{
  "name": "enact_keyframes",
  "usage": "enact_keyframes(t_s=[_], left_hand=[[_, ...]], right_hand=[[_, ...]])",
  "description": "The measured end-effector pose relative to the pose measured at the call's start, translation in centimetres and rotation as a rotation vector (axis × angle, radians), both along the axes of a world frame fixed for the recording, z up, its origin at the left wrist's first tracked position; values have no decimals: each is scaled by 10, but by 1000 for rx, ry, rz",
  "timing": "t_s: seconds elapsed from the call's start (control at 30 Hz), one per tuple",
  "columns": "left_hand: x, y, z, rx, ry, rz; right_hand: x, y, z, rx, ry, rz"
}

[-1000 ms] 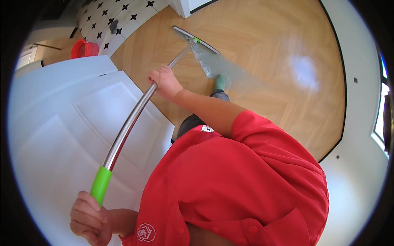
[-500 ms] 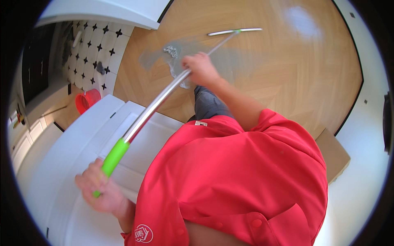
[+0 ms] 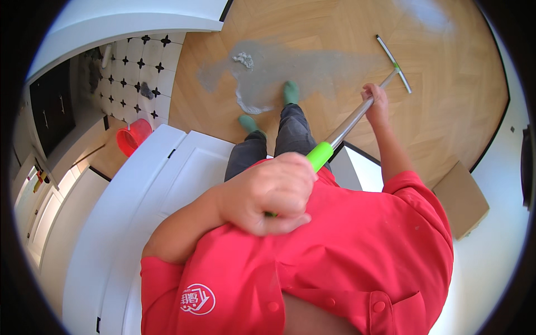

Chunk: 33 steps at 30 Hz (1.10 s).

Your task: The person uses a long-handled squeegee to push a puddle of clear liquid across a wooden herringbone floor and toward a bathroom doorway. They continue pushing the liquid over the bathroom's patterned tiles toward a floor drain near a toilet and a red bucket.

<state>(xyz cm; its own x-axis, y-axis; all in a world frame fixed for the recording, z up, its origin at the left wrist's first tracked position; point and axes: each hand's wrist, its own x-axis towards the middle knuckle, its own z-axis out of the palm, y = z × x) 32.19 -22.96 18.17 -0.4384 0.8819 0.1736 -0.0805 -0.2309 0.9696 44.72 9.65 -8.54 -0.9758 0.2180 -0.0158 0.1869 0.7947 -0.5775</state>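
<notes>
With both hands I hold a long-handled floor squeegee [image 3: 352, 121], its silver pole slanting away from my body to the far right. My left hand [image 3: 276, 192] is closed in a fist round the green grip [image 3: 320, 156] in front of my belly. Farther along, my right hand [image 3: 377, 103] wraps round the pole. The thin squeegee head [image 3: 401, 77] lies on the wood floor beyond that hand, to the right of a wet grey smear [image 3: 304, 64]. White foam [image 3: 244, 60] sits in a clump at the smear's far left, and more foam edges its near side.
A white panelled door [image 3: 139, 184] stands close at my left. Past it are a red bucket [image 3: 134, 137] and patterned tiles [image 3: 134, 72] with a grey clump [image 3: 146, 90]. A cardboard piece [image 3: 460, 201] leans by the right wall. My feet wear green socks [image 3: 290, 93].
The squeegee has swung to the right, its head now farther right and turned steeply. My left hand came from the lower left to my belly; my right hand moved right. Both keep their hold.
</notes>
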Motion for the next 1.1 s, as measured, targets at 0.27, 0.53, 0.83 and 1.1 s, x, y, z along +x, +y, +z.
enact_keyframes(t_s=[0.27, 0.53, 0.83, 1.1], left_hand=[[-64, -110, 68, -33, 68, -203], [-117, -278, 92, -86, 94, -17], [-145, -431, 131, -197, 179, 224], [-147, -502, 156, -227, 73, 451]], right_hand=[[-32, -157, 26, -83, 104, -133], [-101, -350, 36, -156, 166, -299], [-159, -524, 63, -166, 90, -247], [-192, -598, 94, -289, -125, -92]])
